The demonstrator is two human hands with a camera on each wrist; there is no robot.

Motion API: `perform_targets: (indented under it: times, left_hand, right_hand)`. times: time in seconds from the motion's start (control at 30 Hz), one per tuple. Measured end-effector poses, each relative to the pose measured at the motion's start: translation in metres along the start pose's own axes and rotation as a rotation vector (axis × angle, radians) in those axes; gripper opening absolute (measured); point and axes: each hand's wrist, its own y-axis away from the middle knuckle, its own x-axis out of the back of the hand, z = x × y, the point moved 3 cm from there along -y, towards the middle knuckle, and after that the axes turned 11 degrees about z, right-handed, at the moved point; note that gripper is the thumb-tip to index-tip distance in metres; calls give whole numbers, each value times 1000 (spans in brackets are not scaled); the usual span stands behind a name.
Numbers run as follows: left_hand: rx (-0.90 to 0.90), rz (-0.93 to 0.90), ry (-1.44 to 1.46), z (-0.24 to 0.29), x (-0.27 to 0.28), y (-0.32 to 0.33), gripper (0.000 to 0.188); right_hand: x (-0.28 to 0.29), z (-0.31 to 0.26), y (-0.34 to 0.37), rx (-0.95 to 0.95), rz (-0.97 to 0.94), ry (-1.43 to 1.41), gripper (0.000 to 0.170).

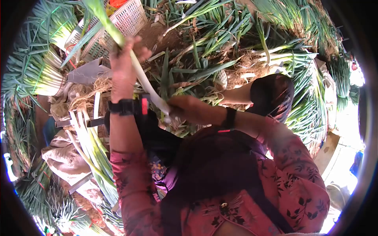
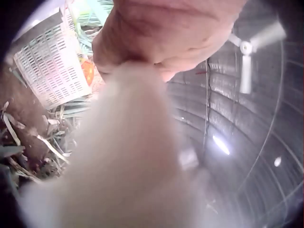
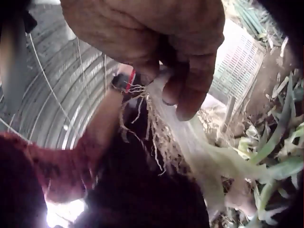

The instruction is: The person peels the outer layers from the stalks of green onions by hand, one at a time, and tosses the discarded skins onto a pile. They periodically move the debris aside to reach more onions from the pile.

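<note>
A long green onion [image 1: 143, 76] slants across the head view, green at the top and white at its lower end. My left hand [image 1: 128, 65] grips its stalk above the middle. In the left wrist view, the blurred white shaft [image 2: 137, 142] runs toward the camera from under the curled left hand [image 2: 166, 33]. Down at the root end, my right hand [image 1: 193, 110] pinches the onion. Seen from the right wrist, thumb and fingers [image 3: 190, 90] hold pale, thin outer skin [image 3: 190, 137]. Stringy roots [image 3: 154, 130] hang beside it, and the skin trails down to the right.
A white plastic crate [image 1: 122, 23] stands ahead, with a grey metal piece [image 1: 88, 71] nearer. Tied green onion bundles [image 1: 43, 74] lie left, and more are heaped right [image 1: 307, 98]. Loose leaves and roots cover the ground. Several onions [image 1: 92, 145] lie beside the left forearm, near sacking [image 1: 65, 151].
</note>
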Motion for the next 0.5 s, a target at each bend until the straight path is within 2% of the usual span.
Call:
perform_targets:
  times: [0.07,0.1,0.13,0.2,0.23,0.3,0.43,0.47,0.5]
  left_hand:
    - [140,-157,-9,-22,6,9,27]
    - [182,-166,63,-29,7,6,24]
    - [180,-162,60,-29,7,6,24]
    - [217,-174,-22,-31,4,8,21]
    - [221,-177,-43,-29,2,10,19]
    - [211,-190,-52,-30,2,8,19]
    - [142,-184,-146,-30,-1,8,18]
    - [143,-181,-147,-31,-2,7,18]
    - [68,-203,-172,-31,-5,6,18]
  right_hand:
    - [18,-7,-23,-28,-14,-73,19]
    - [25,-13,-27,-214,-125,-171,16]
    - [33,-21,-34,-211,-130,-174,16]
    - [41,-30,-45,-116,-367,27,15]
    - [42,-25,-52,-113,-369,25,15]
    - [42,-28,-61,373,-313,184,16]
    - [39,-27,-59,343,-311,346,10]
    - [45,-27,-62,360,-207,595,11]
    - [49,-27,-65,370,-100,840,13]
